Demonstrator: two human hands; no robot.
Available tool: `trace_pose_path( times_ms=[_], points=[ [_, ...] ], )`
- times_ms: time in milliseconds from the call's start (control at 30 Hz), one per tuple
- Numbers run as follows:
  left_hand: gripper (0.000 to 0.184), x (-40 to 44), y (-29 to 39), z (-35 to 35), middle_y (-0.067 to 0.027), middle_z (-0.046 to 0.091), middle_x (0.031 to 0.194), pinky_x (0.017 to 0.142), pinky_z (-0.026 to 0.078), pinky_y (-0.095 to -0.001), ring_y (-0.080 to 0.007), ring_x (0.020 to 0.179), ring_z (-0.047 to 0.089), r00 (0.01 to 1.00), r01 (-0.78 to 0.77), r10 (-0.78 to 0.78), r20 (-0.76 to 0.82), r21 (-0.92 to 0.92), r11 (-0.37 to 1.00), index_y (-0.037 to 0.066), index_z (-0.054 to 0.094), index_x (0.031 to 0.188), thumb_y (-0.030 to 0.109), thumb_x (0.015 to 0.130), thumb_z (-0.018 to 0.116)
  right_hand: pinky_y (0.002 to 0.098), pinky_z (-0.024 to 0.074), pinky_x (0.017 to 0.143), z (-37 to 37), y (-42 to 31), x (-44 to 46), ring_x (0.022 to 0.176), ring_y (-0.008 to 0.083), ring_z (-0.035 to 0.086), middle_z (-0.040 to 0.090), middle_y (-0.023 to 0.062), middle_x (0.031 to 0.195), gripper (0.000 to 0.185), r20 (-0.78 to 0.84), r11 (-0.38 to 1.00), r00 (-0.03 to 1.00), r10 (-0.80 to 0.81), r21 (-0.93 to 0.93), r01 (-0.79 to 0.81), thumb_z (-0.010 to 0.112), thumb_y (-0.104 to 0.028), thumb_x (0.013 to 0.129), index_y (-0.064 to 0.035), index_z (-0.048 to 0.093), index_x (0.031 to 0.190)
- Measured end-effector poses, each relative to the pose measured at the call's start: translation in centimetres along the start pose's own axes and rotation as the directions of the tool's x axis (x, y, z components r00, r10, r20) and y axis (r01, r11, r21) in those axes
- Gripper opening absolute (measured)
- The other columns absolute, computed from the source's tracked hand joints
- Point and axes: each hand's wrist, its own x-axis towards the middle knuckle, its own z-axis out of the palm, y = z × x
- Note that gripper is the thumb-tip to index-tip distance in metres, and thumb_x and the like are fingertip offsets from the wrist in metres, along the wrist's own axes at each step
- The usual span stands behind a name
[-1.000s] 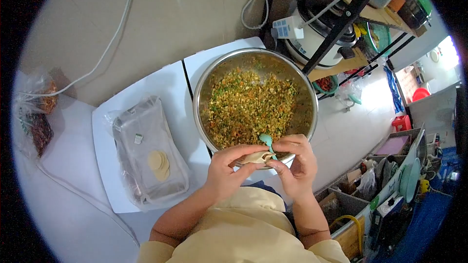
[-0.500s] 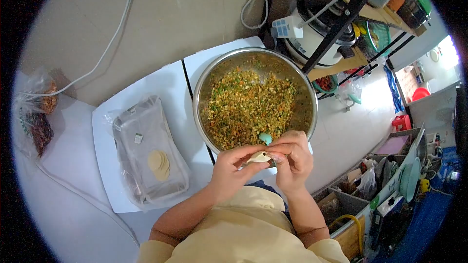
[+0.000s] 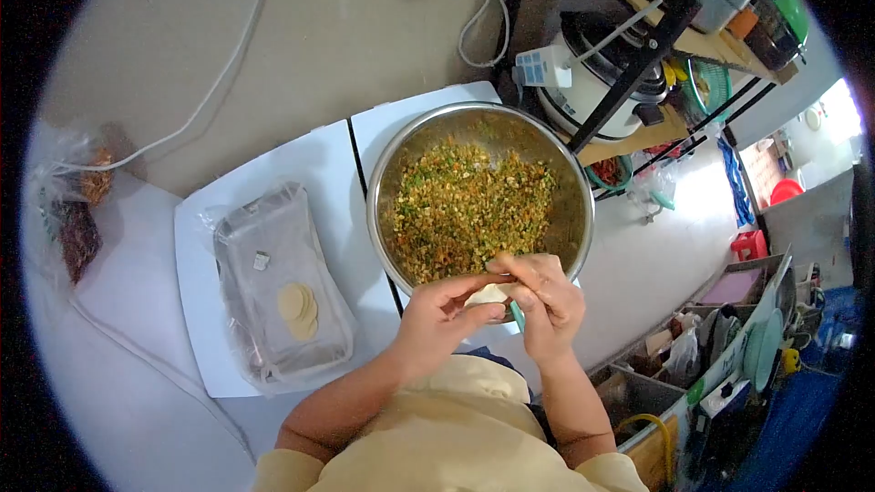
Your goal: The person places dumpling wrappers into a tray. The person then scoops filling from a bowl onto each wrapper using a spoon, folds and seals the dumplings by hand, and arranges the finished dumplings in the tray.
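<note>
Over the near rim of a steel bowl (image 3: pixel 381 246), both my hands are close together. Chopped filling (image 3: pixel 469 210), flecked green and orange, lies inside the bowl. My left hand (image 3: pixel 436 317) is closed around a pale dumpling wrapper (image 3: pixel 489 294), which looks folded up; its contents are hidden by fingers. Bent over the wrapper's right side, my right hand (image 3: pixel 544 301) touches its edge with the fingertips. A teal utensil, apparently a spoon (image 3: pixel 518 315), pokes out below the right fingers, the rest of it covered by that hand.
Left of the bowl, a plastic-lined tray (image 3: pixel 273 346) holds a few overlapping round wrappers (image 3: pixel 296 305). A shelf rack (image 3: pixel 629 73) with a white cooker (image 3: pixel 583 96) rises at the back right. Grey bins (image 3: pixel 647 396) stand right, plastic bags (image 3: pixel 77 210) far left.
My right fingers have shifted on the wrapper. The teal end that showed above them is out of sight, and teal now shows below the hand. The view has tilted slightly.
</note>
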Motion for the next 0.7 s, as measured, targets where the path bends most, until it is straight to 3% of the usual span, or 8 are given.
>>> trace_pose_path(
  times_ms=[67,133,200,300,467,533,633,700],
  points=[
    [0.030,0.0,0.3,-0.2,-0.0082,0.062,0.100,0.078,0.049,-0.0261,-0.0130,0.090,0.060,1.000,-0.015,0.014,0.027,0.057,0.998,-0.007,0.056,0.111,0.003,0.083,0.062,0.0341,0.0426,0.075,0.0,0.1,0.2,0.080,0.0248,0.059,0.066,0.0081,0.083,0.007,0.006,0.999,1.000,0.023,0.024,-0.023,0.064,-0.007,0.075,-0.0045,0.065,0.082],
    [0.031,0.1,0.3,-0.4,-0.0078,0.063,0.099,0.077,0.049,-0.0260,-0.0128,0.090,0.060,0.998,-0.025,0.019,0.057,0.114,0.993,-0.006,0.055,0.112,0.004,0.084,0.062,0.0342,0.0419,0.076,-0.2,0.0,0.4,0.082,0.0253,0.060,0.066,0.0085,0.083,0.008,0.102,0.994,0.993,-0.065,-0.084,0.073,0.063,-0.008,0.077,-0.0046,0.065,0.084],
    [0.028,0.4,-0.2,-0.6,-0.0068,0.063,0.095,0.077,0.049,-0.0256,-0.0120,0.088,0.059,0.992,-0.041,0.020,0.123,0.172,0.984,-0.006,0.056,0.111,0.003,0.084,0.060,0.0341,0.0412,0.078,-0.1,-0.2,0.0,0.083,0.0249,0.060,0.067,0.0084,0.086,0.011,0.075,0.995,0.996,-0.045,-0.084,0.051,0.062,-0.007,0.077,-0.0044,0.065,0.087],
    [0.025,0.4,-0.5,-0.4,-0.0055,0.063,0.091,0.074,0.048,-0.0246,-0.0103,0.083,0.059,0.995,0.009,-0.011,0.102,0.014,1.000,-0.005,0.057,0.109,0.003,0.085,0.059,0.0342,0.0406,0.080,0.2,0.0,-0.2,0.084,0.0242,0.060,0.067,0.0078,0.087,0.013,0.027,0.996,0.999,-0.023,-0.082,0.025,0.062,-0.007,0.078,-0.0046,0.066,0.090],
    [0.025,0.4,-0.2,-1.3,-0.0037,0.062,0.088,0.068,0.047,-0.0227,-0.0084,0.076,0.057,0.997,-0.007,-0.001,0.075,0.100,0.995,-0.003,0.058,0.107,0.007,0.085,0.061,0.0314,0.0427,0.073,0.4,-0.1,0.5,0.078,0.0236,0.058,0.067,0.0112,0.083,0.009,0.030,0.995,0.995,0.097,0.002,-0.098,0.061,-0.005,0.078,-0.0008,0.067,0.084],
    [0.026,0.5,-0.3,-1.5,-0.0032,0.062,0.088,0.067,0.046,-0.0223,-0.0082,0.075,0.057,0.995,-0.019,0.004,0.095,0.150,0.988,-0.003,0.058,0.107,0.008,0.084,0.061,0.0315,0.0431,0.072,0.1,0.2,0.6,0.080,0.0238,0.059,0.067,0.0122,0.087,0.012,0.190,0.999,0.982,-0.010,-0.048,0.020,0.059,-0.005,0.080,-0.0002,0.067,0.087],
    [0.026,0.6,-0.4,-1.6,-0.0025,0.062,0.086,0.065,0.046,-0.0221,-0.0079,0.074,0.057,0.993,0.046,-0.063,0.104,0.155,0.987,-0.003,0.058,0.107,0.009,0.084,0.062,0.0347,0.0424,0.075,0.5,0.2,-0.1,0.082,0.0243,0.061,0.068,0.0089,0.091,0.018,0.098,0.996,0.995,0.004,-0.086,0.005,0.060,-0.006,0.078,-0.0036,0.067,0.095],
    [0.027,0.7,-0.4,-1.5,-0.0034,0.062,0.086,0.066,0.047,-0.0222,-0.0079,0.074,0.057,0.995,0.050,-0.062,0.074,0.151,0.987,-0.002,0.056,0.109,0.009,0.084,0.062,0.0344,0.0420,0.073,0.8,0.3,0.0,0.078,0.0250,0.060,0.067,0.0094,0.085,0.014,0.066,0.996,0.998,0.007,-0.084,-0.002,0.059,-0.007,0.080,-0.0027,0.066,0.091]
  ],
)
